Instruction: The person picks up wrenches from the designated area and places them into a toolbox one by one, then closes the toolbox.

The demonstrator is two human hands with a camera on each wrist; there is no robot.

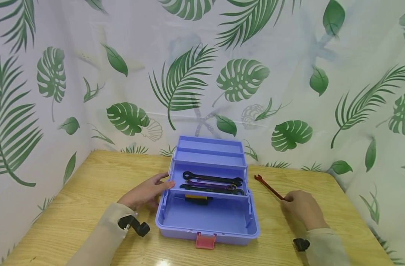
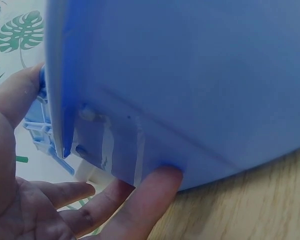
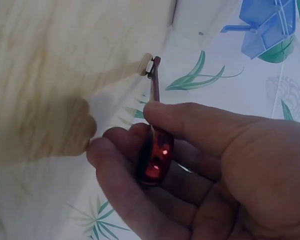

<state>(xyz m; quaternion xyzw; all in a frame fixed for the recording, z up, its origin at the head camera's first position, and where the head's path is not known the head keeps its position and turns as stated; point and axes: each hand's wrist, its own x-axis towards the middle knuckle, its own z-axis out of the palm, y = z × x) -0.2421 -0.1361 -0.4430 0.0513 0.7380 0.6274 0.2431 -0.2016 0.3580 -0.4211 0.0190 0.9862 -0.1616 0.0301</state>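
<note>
A blue toolbox [image 1: 206,218] stands unfolded on the table, its red latch [image 1: 206,241] facing me. Several dark and purple combination wrenches [image 1: 210,181] lie in its raised lower tray. My left hand [image 1: 149,192] holds the box's left side. In the left wrist view, the thumb lies by the rim and a fingertip [image 2: 165,177] presses the outer wall [image 2: 215,90]. To the right of the box, my right hand [image 1: 303,208] pinches one end of a red wrench [image 1: 269,187]. Its open-ended jaw points away from me. The right wrist view shows the shiny red ring end [image 3: 157,157] between thumb and fingers.
A yellow and black object [image 1: 196,199] sits at the back of the box's bottom compartment, partly under the tray. The upper tray [image 1: 209,151] leans back near the leaf-patterned curtain [image 1: 202,81] behind the wooden table [image 1: 122,170].
</note>
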